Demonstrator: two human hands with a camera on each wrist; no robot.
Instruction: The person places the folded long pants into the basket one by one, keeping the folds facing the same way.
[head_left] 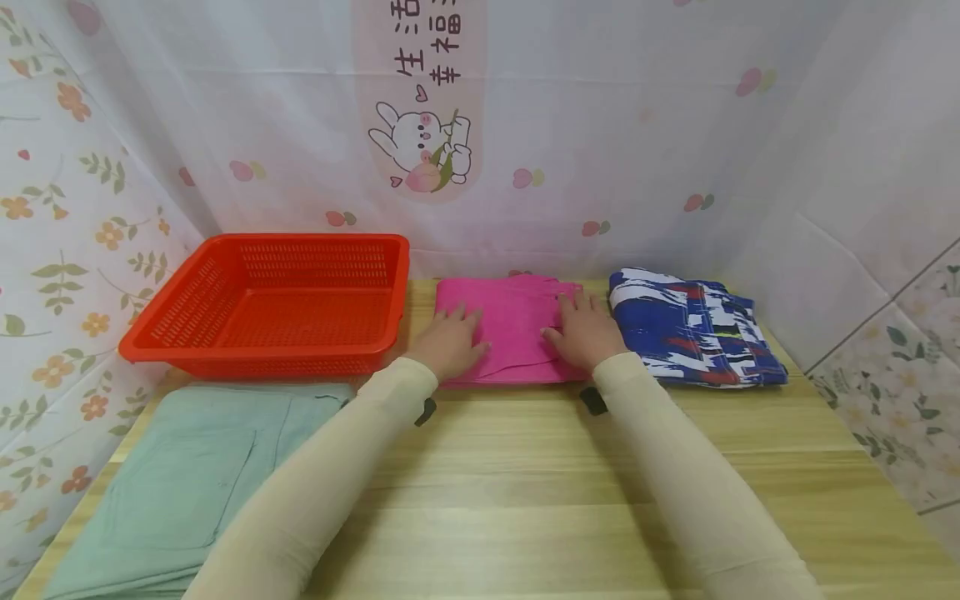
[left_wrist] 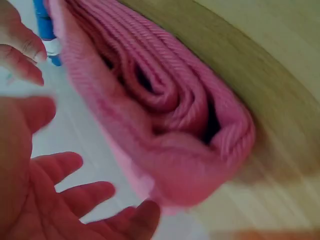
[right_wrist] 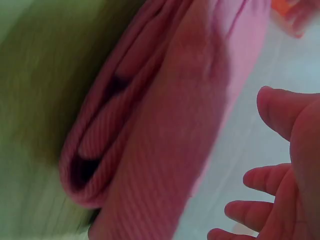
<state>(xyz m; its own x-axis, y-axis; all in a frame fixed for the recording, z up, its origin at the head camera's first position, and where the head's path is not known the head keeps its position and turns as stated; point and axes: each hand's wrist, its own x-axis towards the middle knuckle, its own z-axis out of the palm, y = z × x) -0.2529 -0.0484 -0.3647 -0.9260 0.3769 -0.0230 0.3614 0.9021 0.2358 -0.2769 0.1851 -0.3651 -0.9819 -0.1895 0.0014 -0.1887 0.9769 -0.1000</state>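
Both hands are lying flat with straight fingers on the folded pink knitted cloth [head_left: 512, 329], which is sitting at twelve o'clock on the pale wooden desk [head_left: 525, 483]. The left hand [head_left: 448, 340] is covering its nine o'clock edge, the right hand [head_left: 585, 329] its three o'clock edge. Both wrist views are blurring, showing only rolled pink folds and loose fingertips [left_wrist: 65, 162]. The pale green folded garment [head_left: 187, 475] is running off the frame's bottom edge.
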